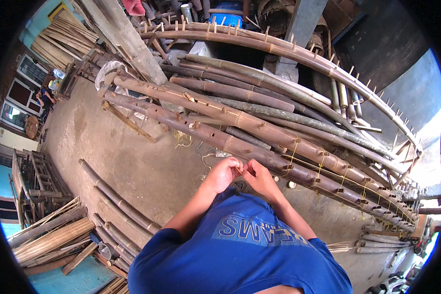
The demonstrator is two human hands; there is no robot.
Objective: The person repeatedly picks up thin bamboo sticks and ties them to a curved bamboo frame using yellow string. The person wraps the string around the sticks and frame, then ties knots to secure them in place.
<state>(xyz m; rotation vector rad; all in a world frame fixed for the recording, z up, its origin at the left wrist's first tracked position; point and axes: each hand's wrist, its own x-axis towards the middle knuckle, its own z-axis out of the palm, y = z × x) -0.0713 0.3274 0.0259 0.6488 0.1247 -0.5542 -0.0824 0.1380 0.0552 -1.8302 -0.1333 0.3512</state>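
In front of my chest, my left hand (222, 173) and my right hand (260, 178) are close together, fingers pinched. A thin orange-yellow strand shows at the left fingertips; what the right fingers hold is hidden. Just beyond the hands run two long bamboo poles (229, 143) side by side, slanting from upper left to lower right. Toward the left, the nearer pole has cut holes and short pegs. Short rung ends stick out along both poles. Farther right, yellow string (319, 170) is wound across between them.
Behind them lies a stack of bamboo poles (299, 109), below a curved pole rack with upright pegs (267, 35). A concrete post (132, 44) stands at upper left. Loose bamboo poles (113, 198) and split bamboo bundles (54, 241) lie on the left. Yellow string (182, 139) lies on the floor.
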